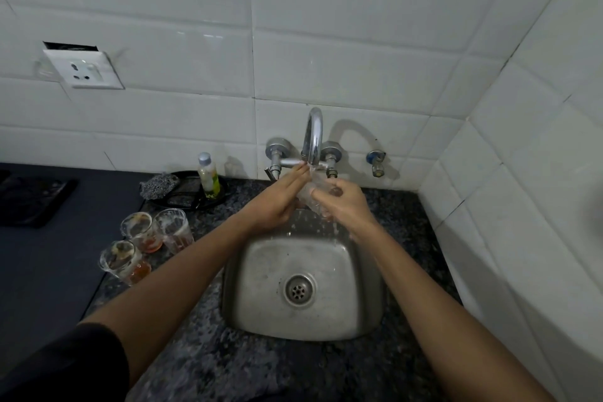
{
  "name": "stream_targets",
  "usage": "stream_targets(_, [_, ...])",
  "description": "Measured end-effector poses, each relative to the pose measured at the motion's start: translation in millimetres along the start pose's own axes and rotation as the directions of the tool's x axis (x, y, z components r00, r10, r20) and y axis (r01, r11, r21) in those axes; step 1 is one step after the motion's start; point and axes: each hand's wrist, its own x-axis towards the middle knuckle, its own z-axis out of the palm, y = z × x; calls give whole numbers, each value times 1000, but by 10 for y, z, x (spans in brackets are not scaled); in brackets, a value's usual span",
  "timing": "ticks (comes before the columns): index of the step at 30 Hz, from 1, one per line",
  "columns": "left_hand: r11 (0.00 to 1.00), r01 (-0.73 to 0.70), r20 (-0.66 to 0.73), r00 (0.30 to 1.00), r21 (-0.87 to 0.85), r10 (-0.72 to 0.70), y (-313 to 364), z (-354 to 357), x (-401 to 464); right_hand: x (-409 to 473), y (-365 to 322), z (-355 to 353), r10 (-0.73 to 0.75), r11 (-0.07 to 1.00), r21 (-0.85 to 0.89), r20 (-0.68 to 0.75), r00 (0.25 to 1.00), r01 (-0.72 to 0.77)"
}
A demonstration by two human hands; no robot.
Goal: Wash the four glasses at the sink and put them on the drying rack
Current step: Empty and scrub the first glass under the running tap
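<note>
Under the running chrome tap (312, 137) I hold a clear glass (312, 190) over the steel sink (248, 271). My right hand (341, 202) grips the glass with curled fingers. My left hand (280, 197) lies against its left side with fingers stretched out straight. Water falls from the glass into the basin. Three dirty glasses stand on the counter to the left: one at the back (141, 232), one beside it (174, 230), and one nearest me (122, 261), each with reddish dregs.
A black dish (182, 202) behind the glasses holds a scrubber (159, 185) and a small soap bottle (208, 176). A dark tray (29, 201) lies at far left. A wall socket (83, 68) sits above. Tiled wall closes in on the right.
</note>
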Motion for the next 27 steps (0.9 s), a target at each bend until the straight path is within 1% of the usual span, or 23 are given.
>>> stream_targets(2, [1000, -24, -33, 999, -5, 24, 31, -14, 22, -44, 3, -20, -87, 993, -82, -25, 996, 84])
stream_targets(4, [999, -48, -104, 993, 4, 48, 50, -14, 38, -65, 21, -25, -120, 992, -41, -43, 992, 118])
stream_targets(6, [998, -54, -135, 989, 22, 57, 69, -20, 59, -41, 60, -20, -51, 993, 103, -30, 998, 54])
stream_targets(8, [997, -62, -133, 989, 34, 66, 79, -1, 83, -17, 75, -7, 75, 957, 278, 33, 997, -81])
stream_targets(9, [997, -69, -126, 989, 29, 72, 92, 14, 85, -13, 81, 1, 71, 963, 259, 26, 997, -75])
stream_targets(10, [997, -78, -119, 990, 16, 79, 110, 25, 86, -5, 91, 2, -23, 993, 116, -25, 999, 26])
stream_targets(11, [996, -87, -115, 990, -2, 86, 116, 32, 91, -11, 105, -4, -162, 985, -64, -57, 985, 158])
stream_targets(12, [996, -89, -119, 989, -20, 86, 121, 26, 99, -31, 123, 2, -300, 939, -193, -63, 952, 284])
stream_targets(13, [996, -82, -127, 989, -30, 78, 107, 17, 111, -44, 143, 15, -386, 901, -238, -64, 920, 361])
stream_targets(14, [997, -76, -133, 989, -29, 71, 96, 7, 120, -53, 158, 28, -395, 903, -215, -76, 916, 372])
stream_targets(15, [997, -73, -137, 988, -21, 69, 86, 3, 123, -42, 188, 36, -358, 926, -160, -86, 930, 342])
stream_targets(16, [997, -75, -139, 988, -7, 73, 80, 6, 120, -41, 176, 38, -253, 967, -44, -80, 964, 250])
stream_targets(17, [997, -79, -141, 987, 5, 79, 71, 16, 112, -29, 163, 43, -113, 986, 121, -31, 993, 116])
stream_targets(18, [997, -79, -145, 986, 10, 80, 65, 25, 98, -34, 134, 39, -10, 973, 230, 34, 999, 2])
stream_targets(19, [997, -72, -149, 986, 5, 72, 61, 37, 86, -41, 109, 40, 11, 970, 243, 59, 998, -25])
stream_targets(20, [998, -59, -148, 987, -13, 56, 67, 44, 75, -43, 106, 37, -60, 988, 141, 15, 998, 57])
stream_targets(21, [999, -40, -147, 989, -31, 35, 80, 41, 67, -40, 124, 36, -186, 982, -20, -38, 982, 185])
stream_targets(22, [999, -24, -150, 989, -40, 18, 91, 29, 69, -60, 133, 43, -321, 938, -158, -52, 946, 310])
stream_targets(23, [999, -14, -148, 989, -45, 7, 82, 17, 78, -61, 158, 50, -411, 891, -231, -45, 911, 391])
stream_targets(24, [999, -7, -146, 989, -46, 1, 75, 2, 89, -64, 174, 57, -439, 876, -238, -41, 897, 418])
stream_targets(25, [999, -2, -141, 990, -43, -4, 61, -6, 102, -53, 201, 68, -412, 896, -199, -42, 910, 396])
stream_targets(26, [999, 1, -139, 990, -36, -5, 55, -8, 110, -44, 209, 73, -334, 936, -135, -39, 942, 326])
stream_targets(27, [999, 0, -144, 990, -33, -5, 58, -8, 110, -17, 208, 72, -211, 977, -29, -21, 977, 210])
